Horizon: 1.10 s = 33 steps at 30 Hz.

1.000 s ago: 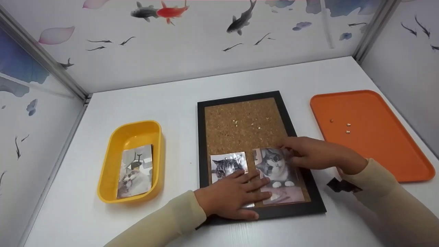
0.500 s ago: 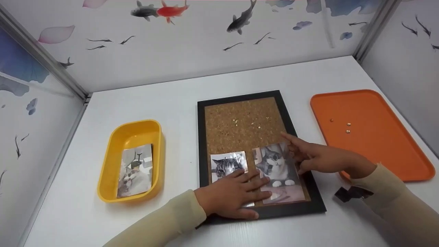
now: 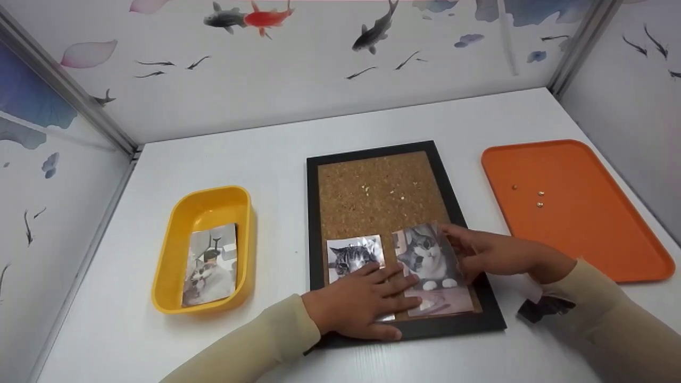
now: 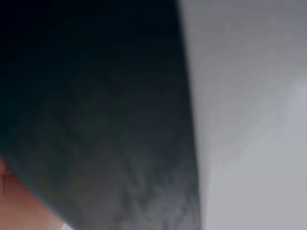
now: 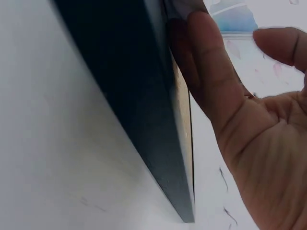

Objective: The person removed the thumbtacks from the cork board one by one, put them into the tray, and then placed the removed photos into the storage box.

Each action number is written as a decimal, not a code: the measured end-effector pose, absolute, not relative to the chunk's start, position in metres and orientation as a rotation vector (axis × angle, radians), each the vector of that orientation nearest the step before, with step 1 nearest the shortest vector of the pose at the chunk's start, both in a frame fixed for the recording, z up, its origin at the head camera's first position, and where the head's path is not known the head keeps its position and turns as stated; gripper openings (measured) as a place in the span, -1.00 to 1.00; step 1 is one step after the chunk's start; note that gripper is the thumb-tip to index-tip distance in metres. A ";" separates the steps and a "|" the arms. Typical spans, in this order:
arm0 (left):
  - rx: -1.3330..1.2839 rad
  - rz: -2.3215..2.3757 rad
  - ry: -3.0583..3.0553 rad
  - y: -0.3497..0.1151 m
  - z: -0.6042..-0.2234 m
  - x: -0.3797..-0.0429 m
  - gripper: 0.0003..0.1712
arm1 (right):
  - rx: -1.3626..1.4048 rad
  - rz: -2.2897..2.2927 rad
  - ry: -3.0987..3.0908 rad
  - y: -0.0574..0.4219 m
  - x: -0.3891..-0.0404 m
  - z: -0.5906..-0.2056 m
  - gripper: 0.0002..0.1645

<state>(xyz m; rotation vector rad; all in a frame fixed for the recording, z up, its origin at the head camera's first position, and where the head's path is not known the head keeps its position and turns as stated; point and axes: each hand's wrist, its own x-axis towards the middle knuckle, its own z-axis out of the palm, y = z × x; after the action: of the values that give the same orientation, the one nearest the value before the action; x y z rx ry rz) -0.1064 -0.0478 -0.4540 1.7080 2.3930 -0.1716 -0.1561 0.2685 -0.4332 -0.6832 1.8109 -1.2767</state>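
Note:
A photo of a tabby cat [image 3: 343, 255] and a photo of a grey-and-white cat [image 3: 433, 268] lie side by side on the lower part of a black-framed cork board [image 3: 378, 207]. My left hand [image 3: 364, 303] rests flat across both photos, fingers spread. At the upper right edge of the grey-and-white cat photo, the fingers of my right hand [image 3: 500, 255] touch it. In the right wrist view, bent fingers meet the edge while another digit stands apart from my right hand [image 5: 259, 129]. The left wrist view is mostly the dark frame [image 4: 120, 120], blurred.
A yellow bin [image 3: 245, 255] on the left contains another cat photo [image 3: 210, 266]. To the right sits an orange tray [image 3: 590, 213] with several small metallic pieces [image 3: 540, 193]. Small pale specks dot the upper cork. Fish-patterned walls [image 3: 319, 80] enclose the table at back and sides.
My right index finger has come down from pointing above the photo to its upper corner. Compared with one second ago, the photo's top edge sits slightly rotated. The left hand keeps its place.

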 end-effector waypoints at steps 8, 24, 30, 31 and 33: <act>1.691 -0.162 2.383 -0.047 -0.452 -0.107 -0.20 | -0.684 -1.330 1.834 0.267 -0.156 -0.438 -0.12; 1.673 -0.083 2.376 -0.046 -0.445 -0.112 -0.23 | -0.566 -1.300 1.937 0.265 -0.155 -0.443 -0.15; 1.707 -0.061 2.394 -0.049 -0.439 -0.112 -0.28 | -0.550 -1.296 1.948 0.266 -0.155 -0.442 -0.15; 1.717 -0.059 2.398 -0.049 -0.438 -0.112 -0.29 | -0.550 -1.293 1.953 0.267 -0.155 -0.442 -0.16; 1.731 -0.052 2.404 -0.050 -0.436 -0.111 -0.29 | -0.553 -1.290 1.959 0.267 -0.155 -0.440 -0.18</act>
<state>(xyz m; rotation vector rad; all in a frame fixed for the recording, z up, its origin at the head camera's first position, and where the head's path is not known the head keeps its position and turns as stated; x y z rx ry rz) -0.1112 -0.0503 -0.4356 1.7312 2.4044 -0.0525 -0.1547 0.2674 -0.4404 -0.5526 1.9589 -1.2899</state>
